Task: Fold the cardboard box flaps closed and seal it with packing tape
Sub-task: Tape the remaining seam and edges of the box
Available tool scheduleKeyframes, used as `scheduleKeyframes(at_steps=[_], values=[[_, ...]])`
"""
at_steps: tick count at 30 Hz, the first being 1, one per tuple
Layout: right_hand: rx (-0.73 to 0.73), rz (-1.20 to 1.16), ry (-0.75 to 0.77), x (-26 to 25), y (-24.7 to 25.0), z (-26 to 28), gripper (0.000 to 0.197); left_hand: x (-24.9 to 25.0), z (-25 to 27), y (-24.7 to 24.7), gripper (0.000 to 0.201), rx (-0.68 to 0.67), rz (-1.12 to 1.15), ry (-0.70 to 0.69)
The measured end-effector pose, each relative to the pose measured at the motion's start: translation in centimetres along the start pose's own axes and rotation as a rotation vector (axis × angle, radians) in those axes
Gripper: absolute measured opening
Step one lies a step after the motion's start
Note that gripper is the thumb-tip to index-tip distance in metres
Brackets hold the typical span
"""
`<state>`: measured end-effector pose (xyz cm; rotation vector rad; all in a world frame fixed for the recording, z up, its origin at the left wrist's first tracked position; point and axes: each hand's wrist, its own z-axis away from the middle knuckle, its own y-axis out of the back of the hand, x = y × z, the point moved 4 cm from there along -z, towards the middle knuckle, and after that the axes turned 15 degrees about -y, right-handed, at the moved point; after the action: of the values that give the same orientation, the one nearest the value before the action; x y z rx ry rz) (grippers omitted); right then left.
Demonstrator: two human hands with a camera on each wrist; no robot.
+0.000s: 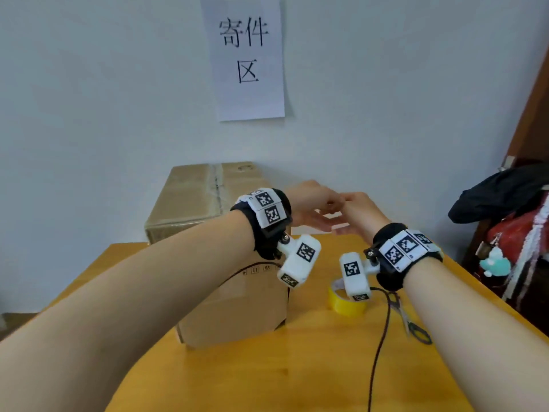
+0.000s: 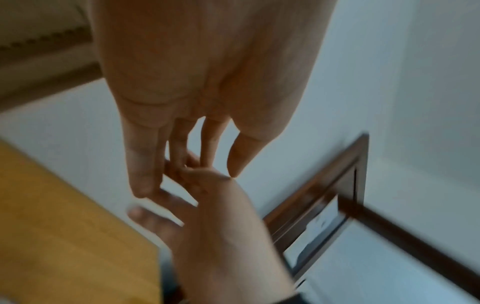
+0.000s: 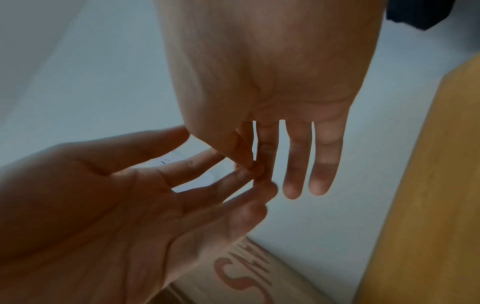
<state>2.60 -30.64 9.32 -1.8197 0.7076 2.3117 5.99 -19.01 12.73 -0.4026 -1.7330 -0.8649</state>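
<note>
A closed brown cardboard box (image 1: 237,304) stands on the wooden table (image 1: 326,367), with clear tape along its top seam (image 1: 218,188). A yellow tape roll (image 1: 346,304) lies to its right, and scissors (image 1: 411,322) lie beyond that. Both hands meet in the air above the table's far edge, right of the box. My left hand (image 1: 309,203) is spread open, palm up (image 3: 130,195). My right hand (image 1: 356,212) pinches thumb and forefinger at a left fingertip (image 3: 255,167), its other fingers straight. No tape scrap shows between them.
A paper sign (image 1: 246,58) hangs on the white wall. Dark clothing (image 1: 505,191) and a red bag (image 1: 517,233) pile up at the right by a brown door frame. A black cable (image 1: 383,337) runs across the table toward me.
</note>
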Motion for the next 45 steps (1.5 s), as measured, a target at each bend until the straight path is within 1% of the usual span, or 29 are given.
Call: scheduleKeyframes(at_steps=[2,4,5,8,10,12,14,15,16,18,20,21,23,27,29,32,36,39,41,43,45], values=[[-0.032,-0.033,0.019,-1.4,-0.8,0.7,0.025,1.3,1.2,0.6,0.015,-0.021,0.042,-0.009],[-0.075,-0.098,0.025,-2.3,-1.3,1.5,0.024,2.6,2.5,1.2,0.01,-0.042,0.066,-0.028],[-0.095,-0.131,0.022,-2.6,-1.4,1.7,0.022,3.1,2.9,1.6,0.013,-0.047,0.086,-0.035],[-0.112,-0.198,0.006,-3.2,-1.8,2.3,0.02,4.6,4.1,2.9,0.032,-0.034,0.211,-0.02],[-0.121,-0.239,-0.006,-3.5,-2.0,2.9,0.026,5.5,4.9,4.0,0.03,-0.009,0.252,-0.058],[-0.148,-0.24,-0.01,-3.7,-2.2,3.3,0.037,6.2,5.6,5.4,0.027,0.081,0.246,-0.135],[-0.167,-0.196,-0.019,-3.7,-2.5,3.8,0.046,6.3,5.9,7.2,0.024,0.221,0.129,-0.213],[-0.17,-0.154,-0.02,-3.6,-2.6,4.0,0.049,6.2,6.1,7.9,0.023,0.273,-0.003,-0.243],[-0.169,-0.105,-0.019,-3.4,-2.8,4.2,0.051,6.1,6.3,8.5,0.022,0.303,-0.178,-0.263],[-0.177,-0.016,-0.024,-2.9,-3.4,4.4,0.053,5.2,6.6,9.1,0.021,0.288,-0.528,-0.276],[-0.194,0.013,-0.015,-2.3,-3.9,4.3,0.048,3.6,6.4,9.3,0.02,0.214,-0.728,-0.231],[-0.198,0.004,-0.002,-2.2,-4.1,4.1,0.043,2.7,6.3,9.4,0.02,0.181,-0.784,-0.197],[-0.199,-0.036,0.019,-2.1,-4.3,3.9,0.034,1.3,6.2,9.7,0.021,0.156,-0.84,-0.151],[-0.224,-0.13,0.026,-1.6,-4.2,3.4,0.023,0.0,6.1,9.8,0.022,0.157,-0.861,-0.146],[-0.251,-0.184,0.01,-1.2,-4.2,3.2,0.022,-0.2,5.7,10.0,0.021,0.164,-0.874,-0.135],[-0.295,-0.263,-0.041,-0.3,-4.1,2.9,0.023,-0.3,4.9,10.2,0.026,0.164,-0.879,-0.077],[-0.309,-0.272,-0.09,0.3,-4.2,2.3,0.02,-0.1,3.9,10.4,0.032,0.144,-0.915,-0.016],[-0.295,-0.264,-0.123,0.1,-4.0,1.8,0.018,0.6,3.6,10.6,0.041,0.105,-0.952,0.052],[-0.25,-0.209,-0.132,0.1,-3.7,1.4,0.017,0.9,3.6,10.6,0.047,0.082,-0.972,0.096],[-0.192,-0.158,-0.136,0.3,-3.3,1.0,0.017,0.9,3.3,10.6,0.049,0.083,-0.972,0.115],[-0.172,-0.15,-0.145,0.6,-2.9,0.8,0.018,0.9,3.0,10.2,0.048,0.099,-0.982,0.11]])
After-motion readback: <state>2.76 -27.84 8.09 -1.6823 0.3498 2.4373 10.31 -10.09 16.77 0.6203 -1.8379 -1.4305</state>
